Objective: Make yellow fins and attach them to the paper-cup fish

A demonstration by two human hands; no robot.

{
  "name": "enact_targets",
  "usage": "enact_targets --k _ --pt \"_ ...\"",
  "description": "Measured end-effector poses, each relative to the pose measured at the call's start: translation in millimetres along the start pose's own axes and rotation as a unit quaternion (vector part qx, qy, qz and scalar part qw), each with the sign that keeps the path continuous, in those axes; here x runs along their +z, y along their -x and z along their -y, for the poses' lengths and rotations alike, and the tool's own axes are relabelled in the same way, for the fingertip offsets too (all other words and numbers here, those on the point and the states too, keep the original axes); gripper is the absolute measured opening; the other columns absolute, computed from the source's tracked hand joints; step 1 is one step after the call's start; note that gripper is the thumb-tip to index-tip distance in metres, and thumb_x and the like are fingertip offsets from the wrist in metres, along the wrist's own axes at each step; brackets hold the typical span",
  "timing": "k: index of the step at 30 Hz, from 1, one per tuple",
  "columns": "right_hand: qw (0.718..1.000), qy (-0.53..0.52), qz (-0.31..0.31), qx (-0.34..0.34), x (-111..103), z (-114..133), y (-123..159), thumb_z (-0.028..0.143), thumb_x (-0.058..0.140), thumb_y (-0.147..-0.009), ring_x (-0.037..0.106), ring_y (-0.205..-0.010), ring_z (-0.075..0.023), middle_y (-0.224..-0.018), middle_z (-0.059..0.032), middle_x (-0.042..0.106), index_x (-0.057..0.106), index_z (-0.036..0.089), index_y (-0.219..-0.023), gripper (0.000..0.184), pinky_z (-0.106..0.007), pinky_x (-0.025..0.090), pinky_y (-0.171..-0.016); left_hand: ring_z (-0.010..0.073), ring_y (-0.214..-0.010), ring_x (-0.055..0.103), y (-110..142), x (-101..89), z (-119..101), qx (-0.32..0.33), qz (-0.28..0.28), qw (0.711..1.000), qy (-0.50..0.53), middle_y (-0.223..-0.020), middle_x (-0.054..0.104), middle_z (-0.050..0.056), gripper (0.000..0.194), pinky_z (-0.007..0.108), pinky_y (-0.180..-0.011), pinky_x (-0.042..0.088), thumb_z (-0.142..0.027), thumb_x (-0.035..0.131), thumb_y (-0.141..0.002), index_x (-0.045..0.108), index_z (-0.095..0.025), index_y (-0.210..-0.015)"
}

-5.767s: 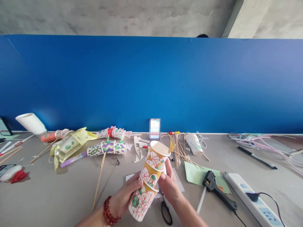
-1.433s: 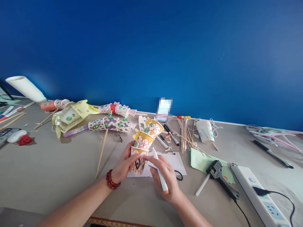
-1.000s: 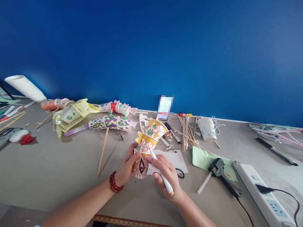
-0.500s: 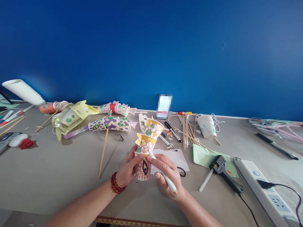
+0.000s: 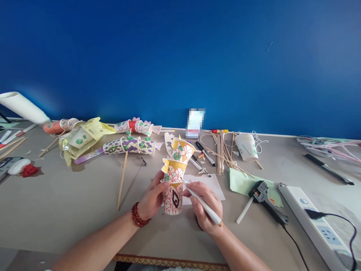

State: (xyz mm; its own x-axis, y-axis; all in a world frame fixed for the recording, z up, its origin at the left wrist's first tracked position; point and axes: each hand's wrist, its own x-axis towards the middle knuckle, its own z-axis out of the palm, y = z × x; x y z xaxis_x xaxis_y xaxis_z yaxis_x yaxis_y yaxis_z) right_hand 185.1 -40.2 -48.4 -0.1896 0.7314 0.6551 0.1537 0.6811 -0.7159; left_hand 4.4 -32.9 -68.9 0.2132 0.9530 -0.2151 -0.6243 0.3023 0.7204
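A paper-cup fish [image 5: 172, 205], built of three cups joined end to end, stands tilted with its eye cup lowest. Red scale lines, yellow bands and a dark eye are drawn on it, and jagged paper fins stick out along its left side. My left hand [image 5: 153, 195] grips the lowest cup from the left, thumb across its front near the rim. In my right hand [image 5: 207, 209] a white marker [image 5: 204, 205] with an orange end is pinched, its tip at the right edge of the fish near the joint of the lower two cups. White paper [image 5: 213, 184] lies behind.
Two decorated cup fish [image 5: 129, 146] [image 5: 135, 127] and a yellow plastic bag [image 5: 87, 137] lie back left. Wooden sticks [image 5: 221, 154], pens and a white cup [image 5: 246, 146] lie behind. A glue gun [image 5: 266, 203] and power strip [image 5: 313, 222] occupy the right, with cords.
The marker and my right hand have shifted slightly right, and the marker's tip has moved from the cup's front to its right edge. The cup fish has turned a little.
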Motion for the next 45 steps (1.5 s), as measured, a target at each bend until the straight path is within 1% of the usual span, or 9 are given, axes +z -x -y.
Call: enact_targets --k 3,6,10,14,20,26,32,38,45 --pt "1.0 0.008 -0.009 -0.022 -1 1 -1 0.008 0.053 -0.087 0.063 -0.071 -0.0203 -0.077 -0.0044 0.069 0.066 0.021 -0.115 0.033 -0.037 0.056 -0.069 0.0172 -0.078 0.069 0 -0.8 1 -0.003 0.003 1.0 -0.015 -0.088 0.074 0.003 0.033 0.027 -0.072 0.053 -0.033 0.08 -0.077 0.068 -0.02 -0.105" --pt "0.999 0.013 -0.006 -0.037 -2 2 -2 0.005 0.054 -0.084 0.062 -0.069 -0.0204 -0.073 -0.004 0.067 0.068 0.021 -0.11 0.033 -0.037 0.055 -0.067 0.0154 -0.074 0.068 0 -3.0 4 -0.004 -0.002 1.0 -0.025 -0.084 0.073 0.001 0.034 0.025 -0.069 0.053 -0.034 0.082 -0.075 0.069 -0.02 -0.103" --pt "0.999 0.019 0.001 -0.034 -3 3 -1 0.005 0.054 -0.084 0.063 -0.068 -0.0204 -0.074 -0.0043 0.07 0.068 0.021 -0.11 0.033 -0.036 0.054 -0.064 0.0149 -0.075 0.068 1 -7.4 9 0.004 0.0 0.999 -0.042 -0.084 0.073 0.0 0.032 0.024 -0.069 0.053 -0.033 0.083 -0.074 0.07 -0.021 -0.1" --pt "0.999 0.024 0.006 -0.028 -3 2 0 0.006 0.054 -0.084 0.061 -0.064 -0.019 -0.075 -0.0046 0.072 0.068 0.021 -0.108 0.032 -0.033 0.05 -0.06 0.015 -0.076 0.069 1 -10.7 12 0.003 0.008 0.999 -0.052 -0.086 0.074 0.0 0.033 0.024 -0.069 0.053 -0.033 0.083 -0.074 0.07 -0.022 -0.103" --pt "0.999 0.023 0.001 -0.03 -2 1 -1 0.006 0.055 -0.083 0.058 -0.065 -0.0179 -0.077 -0.0051 0.072 0.068 0.02 -0.109 0.032 -0.032 0.05 -0.061 0.0153 -0.076 0.069 1 -12.5 13 0.001 0.023 0.998 -0.051 -0.087 0.073 0.0 0.041 0.024 -0.068 0.054 -0.032 0.084 -0.074 0.069 -0.023 -0.111" --pt "0.999 0.03 -0.002 -0.022 -3 2 0 0.008 0.055 -0.084 0.059 -0.064 -0.0179 -0.078 -0.0044 0.072 0.067 0.021 -0.108 0.029 -0.033 0.051 -0.061 0.0146 -0.076 0.068 1 -11.6 11 0.005 0.031 0.998 -0.057 -0.088 0.073 0.0 0.036 0.024 -0.07 0.055 -0.033 0.082 -0.076 0.07 -0.023 -0.109" --pt "0.999 0.044 -0.005 -0.016 -4 2 0 0.008 0.055 -0.084 0.06 -0.066 -0.0178 -0.078 -0.0039 0.073 0.067 0.021 -0.108 0.03 -0.032 0.052 -0.063 0.0144 -0.076 0.068 1 -10.6 11 0.009 0.041 0.997 -0.06 -0.088 0.072 -0.001 0.034 0.024 -0.07 0.054 -0.033 0.081 -0.077 0.07 -0.024 -0.108" --pt "0.999 0.047 -0.001 -0.017 -4 2 1 0.008 0.055 -0.084 0.06 -0.064 -0.0174 -0.076 -0.0038 0.073 0.067 0.021 -0.106 0.028 -0.032 0.051 -0.062 0.0155 -0.078 0.069 -1 -12.0 12 0.002 0.033 0.998 -0.06 -0.088 0.073 -0.001 0.032 0.024 -0.071 0.055 -0.034 0.081 -0.077 0.07 -0.024 -0.105" --pt "0.999 0.046 -0.002 -0.002 -4 1 2 0.012 0.054 -0.087 0.063 -0.065 -0.0188 -0.078 -0.005 0.073 0.067 0.022 -0.106 0.025 -0.033 0.053 -0.063 0.0168 -0.078 0.07 1 -6.5 9 -0.015 0.008 0.999 -0.052 -0.088 0.075 0.0 0.027 0.027 -0.075 0.055 -0.035 0.079 -0.079 0.069 -0.022 -0.101"
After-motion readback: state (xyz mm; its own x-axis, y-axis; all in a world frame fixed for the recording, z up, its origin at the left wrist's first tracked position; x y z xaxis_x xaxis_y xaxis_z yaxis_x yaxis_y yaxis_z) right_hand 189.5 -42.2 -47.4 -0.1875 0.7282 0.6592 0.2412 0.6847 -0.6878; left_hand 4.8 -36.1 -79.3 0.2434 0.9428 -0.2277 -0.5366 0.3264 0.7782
